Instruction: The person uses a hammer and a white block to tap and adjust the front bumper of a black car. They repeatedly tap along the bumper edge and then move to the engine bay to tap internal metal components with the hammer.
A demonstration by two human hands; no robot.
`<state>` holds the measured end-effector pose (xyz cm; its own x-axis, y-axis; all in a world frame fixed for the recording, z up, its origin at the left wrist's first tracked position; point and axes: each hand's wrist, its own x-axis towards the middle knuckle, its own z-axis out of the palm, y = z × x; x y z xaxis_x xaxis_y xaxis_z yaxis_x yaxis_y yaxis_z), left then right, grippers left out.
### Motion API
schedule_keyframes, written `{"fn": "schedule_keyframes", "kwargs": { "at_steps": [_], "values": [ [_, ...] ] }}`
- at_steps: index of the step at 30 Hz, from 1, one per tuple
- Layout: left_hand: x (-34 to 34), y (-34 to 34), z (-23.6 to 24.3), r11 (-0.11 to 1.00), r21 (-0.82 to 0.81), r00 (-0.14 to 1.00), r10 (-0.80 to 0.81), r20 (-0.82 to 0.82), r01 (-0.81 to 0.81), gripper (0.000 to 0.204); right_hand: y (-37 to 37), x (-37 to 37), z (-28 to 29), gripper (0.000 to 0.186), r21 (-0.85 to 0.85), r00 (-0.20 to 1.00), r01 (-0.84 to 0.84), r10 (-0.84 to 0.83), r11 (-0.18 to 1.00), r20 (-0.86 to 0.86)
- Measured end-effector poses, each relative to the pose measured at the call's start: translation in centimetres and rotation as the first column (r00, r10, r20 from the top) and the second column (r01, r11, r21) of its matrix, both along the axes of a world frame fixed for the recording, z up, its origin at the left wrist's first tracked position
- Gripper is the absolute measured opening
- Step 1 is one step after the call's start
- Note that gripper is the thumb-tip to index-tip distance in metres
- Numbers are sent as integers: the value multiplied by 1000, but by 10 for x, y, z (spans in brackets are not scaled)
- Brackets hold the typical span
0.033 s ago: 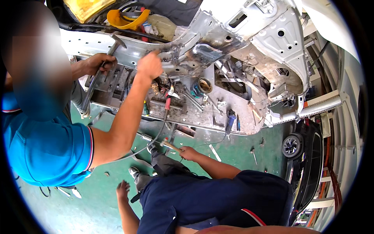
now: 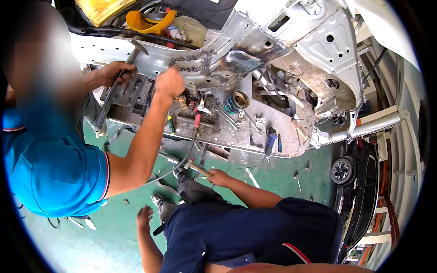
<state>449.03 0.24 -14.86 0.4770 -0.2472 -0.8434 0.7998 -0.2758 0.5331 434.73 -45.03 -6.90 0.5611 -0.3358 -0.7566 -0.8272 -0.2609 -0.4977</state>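
Observation:
My right hand (image 2: 220, 178) is closed around the wooden handle of a hammer (image 2: 198, 169). The hammer is over the green floor, just below the edge of the metal bench. Hanging low on the left, beside my trousers, my left hand (image 2: 144, 217) holds nothing, its fingers loosely bent and apart. A co-worker in a bright blue shirt grips a long dark metal tool with a hammer-like head (image 2: 138, 47) in one hand. The co-worker's other hand (image 2: 170, 83) is near a row of dark weld spots on the silver car body panel (image 2: 193, 61); its fingertips are hard to make out.
On the bench (image 2: 284, 136) lie a tape-like roll in a can (image 2: 239, 99), a blue power tool (image 2: 270, 141), a green screwdriver (image 2: 170, 123) and a red-handled tool (image 2: 197, 120) with a hose. A yellow visor (image 2: 150, 22) rests above. A black car (image 2: 359, 182) stands right.
The co-worker's hand near the panel has moved slightly down and left, uncovering more weld spots. My hands and the hammer are nearly where they were.

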Motion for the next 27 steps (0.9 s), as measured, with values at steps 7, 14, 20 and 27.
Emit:
{"fn": "schedule_keyframes", "kwargs": {
  "at_steps": [7, 14, 20, 27],
  "values": [
    [34, -162, 105, 831, -521, 940, -309, -143, 194, 61, 49, 75, 65, 49, 176, 926, -276, 213, 945, 311],
    [11, -217, 100, 779, -617, 974, -38, -225, -112, 64, -3, 71, 85, 50, 130, 800, -543, 463, 830, 382],
    [27, -214, 96, 912, -406, 979, 127, 158, -53, 50, -122, 81, 118, 40, 48, 915, -228, 197, 973, 353],
    [40, -186, 45, 957, -81, 913, 289, 289, -278, 29, -241, 118, 341, 26, -298, 545, 367, 56, 881, 837]
  ]
}}
